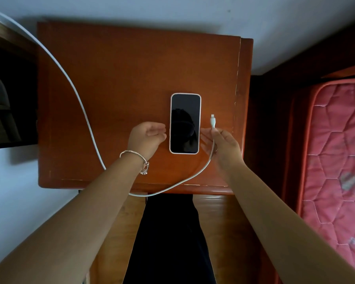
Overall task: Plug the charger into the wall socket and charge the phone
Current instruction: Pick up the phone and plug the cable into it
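A phone point(185, 123) with a dark screen and pale case lies face up on the brown wooden nightstand point(131, 78), toward its right front. My right hand point(223, 148) holds the white charging cable point(86, 117) just behind its plug point(213, 120), which points away from me, right of the phone. The cable loops off the nightstand's front edge, passes under my left forearm and runs up to the top left corner, out of view. My left hand point(147, 138), with a bracelet at the wrist, hovers just left of the phone, fingers apart and empty. No wall socket is visible.
A pink quilted mattress point(336, 144) on a dark bed frame stands close on the right. A dark piece of furniture point(6, 95) sits at the left edge. A pale wall runs behind the nightstand. My dark-clothed legs show below the nightstand's front edge.
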`<state>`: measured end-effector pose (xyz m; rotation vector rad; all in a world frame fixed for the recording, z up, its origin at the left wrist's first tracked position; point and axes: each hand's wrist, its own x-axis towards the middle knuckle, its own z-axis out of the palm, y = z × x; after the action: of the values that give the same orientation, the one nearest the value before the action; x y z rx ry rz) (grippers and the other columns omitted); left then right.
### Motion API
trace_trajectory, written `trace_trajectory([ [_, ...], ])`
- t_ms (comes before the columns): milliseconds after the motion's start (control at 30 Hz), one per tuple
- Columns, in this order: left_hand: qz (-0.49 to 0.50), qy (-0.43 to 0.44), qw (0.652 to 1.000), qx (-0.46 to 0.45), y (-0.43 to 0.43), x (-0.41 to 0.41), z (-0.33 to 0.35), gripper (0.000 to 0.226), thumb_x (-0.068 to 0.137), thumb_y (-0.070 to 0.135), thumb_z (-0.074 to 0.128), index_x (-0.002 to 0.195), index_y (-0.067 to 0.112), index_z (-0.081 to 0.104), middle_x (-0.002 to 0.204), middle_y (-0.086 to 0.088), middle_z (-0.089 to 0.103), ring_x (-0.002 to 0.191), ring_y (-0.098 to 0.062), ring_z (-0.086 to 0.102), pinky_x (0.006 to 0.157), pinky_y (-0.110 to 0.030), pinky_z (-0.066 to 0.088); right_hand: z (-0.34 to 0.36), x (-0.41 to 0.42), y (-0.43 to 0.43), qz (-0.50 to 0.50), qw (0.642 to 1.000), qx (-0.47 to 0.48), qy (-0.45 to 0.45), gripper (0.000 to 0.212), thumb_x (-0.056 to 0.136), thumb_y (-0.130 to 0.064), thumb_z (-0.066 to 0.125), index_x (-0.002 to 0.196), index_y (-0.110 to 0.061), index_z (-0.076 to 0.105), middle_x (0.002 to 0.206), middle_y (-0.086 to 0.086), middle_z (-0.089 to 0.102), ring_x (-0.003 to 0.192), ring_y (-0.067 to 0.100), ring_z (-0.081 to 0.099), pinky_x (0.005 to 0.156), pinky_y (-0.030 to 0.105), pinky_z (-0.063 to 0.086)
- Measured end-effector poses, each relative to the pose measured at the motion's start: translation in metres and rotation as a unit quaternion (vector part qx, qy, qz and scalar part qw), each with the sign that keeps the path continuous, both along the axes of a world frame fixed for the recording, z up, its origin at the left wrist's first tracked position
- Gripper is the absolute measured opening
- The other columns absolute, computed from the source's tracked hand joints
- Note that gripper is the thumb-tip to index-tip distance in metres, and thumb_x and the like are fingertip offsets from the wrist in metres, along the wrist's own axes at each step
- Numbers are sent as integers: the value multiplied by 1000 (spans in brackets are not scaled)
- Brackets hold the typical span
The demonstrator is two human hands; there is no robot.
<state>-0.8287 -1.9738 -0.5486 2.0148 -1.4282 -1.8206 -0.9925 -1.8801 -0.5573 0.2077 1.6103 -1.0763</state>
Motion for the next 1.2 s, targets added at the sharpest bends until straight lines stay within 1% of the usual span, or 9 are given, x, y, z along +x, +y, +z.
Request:
trace_trajectory([
  [267,49,-15,998,39,0,-16,-4,28,81,5,60,108,12,66,109,-9,69,101,-22,63,95,-42,50,-3,5,-1,-13,1000,1,11,16,96,-23,50,89,-18,63,99,-1,74,99,12,69,89,27,51],
  [500,42,-3,998,48,-5,-16,0,30,85,6,62,115,6,64,117,-14,65,105,-27,62,96,-42,50,-3,3,-2,-13,1000,9,24,20,96,-25,50,84,-20,65,84,-8,77,91,10,71,83,25,52],
  [567,57,16,996,72,-6,-16,2,27,85,4,61,113,5,64,114,-13,66,101,-26,65,91,-40,53,-1,2,-3,-12,999,11,28,20,96,-25,50,84,-20,65,86,-6,77,90,10,71,85,27,52],
  [733,75,74,986,127,-11,-16,6,19,85,-2,60,92,15,65,99,-4,70,88,-18,68,56,-25,58,4,0,-6,-3,999,17,40,20,96,-25,50,84,-19,65,89,-2,76,95,16,71,86,31,50],
  [800,76,81,984,141,-11,-16,7,20,85,-2,60,91,16,64,98,-3,70,86,-18,69,55,-26,57,7,1,-8,4,998,30,50,19,95,-25,51,85,-19,65,93,0,76,97,18,70,96,40,48],
  [900,77,85,981,158,-10,-15,8,20,86,-2,58,92,16,62,99,-5,71,88,-19,70,59,-29,58,13,2,-11,15,998,29,58,18,95,-27,52,86,-18,65,97,3,75,96,19,70,100,45,47],
  [1000,84,93,980,157,-11,-10,9,19,86,-2,57,94,15,61,102,-6,70,92,-22,69,65,-32,60,19,2,-12,22,998,-4,59,19,94,-30,52,87,-18,65,95,3,76,94,18,71,95,43,50],
  [1067,105,105,977,152,-14,-6,11,19,86,-2,57,96,14,61,102,-7,71,92,-22,69,66,-32,60,22,2,-10,33,997,-19,72,20,93,-34,52,85,-21,65,93,1,76,91,14,71,83,32,51],
  [1200,164,132,969,133,-24,-2,14,20,87,-2,56,99,13,61,101,-8,71,89,-21,71,63,-32,59,27,10,0,60,992,14,113,21,91,-36,56,77,-26,67,65,-13,67,62,0,60,59,14,41],
])
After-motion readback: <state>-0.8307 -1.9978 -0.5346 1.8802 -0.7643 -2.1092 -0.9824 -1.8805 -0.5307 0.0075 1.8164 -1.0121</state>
